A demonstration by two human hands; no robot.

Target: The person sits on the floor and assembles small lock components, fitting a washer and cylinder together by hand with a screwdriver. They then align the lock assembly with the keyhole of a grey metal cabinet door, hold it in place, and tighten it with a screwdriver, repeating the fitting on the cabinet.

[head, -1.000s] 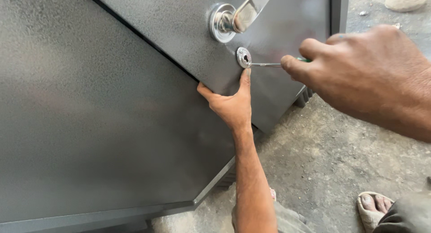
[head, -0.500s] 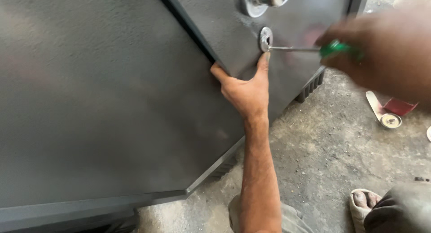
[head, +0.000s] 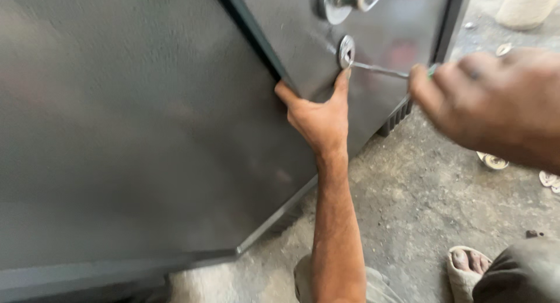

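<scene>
A large dark grey metal safe (head: 128, 133) fills the left and top of the head view. Its door (head: 396, 34) carries a chrome handle (head: 344, 0) and, below it, a round chrome keyhole plate (head: 346, 51). My left hand (head: 319, 117) presses flat on the door's lower edge, forefinger stretched up to the plate. My right hand (head: 496, 101), blurred, grips a thin screwdriver (head: 379, 69) with a green handle; its tip sits at the keyhole plate.
Rough concrete floor (head: 420, 204) lies to the right. Small round metal parts (head: 494, 161) lie on it near my right wrist. My sandalled foot (head: 466, 271) and knee (head: 522, 277) show at the bottom right. A pale object (head: 528, 8) stands at the top right.
The view has shifted, so the handle and keyhole plate sit higher and further right. Both hands keep their places: left on the door edge, right holding the screwdriver at the plate.
</scene>
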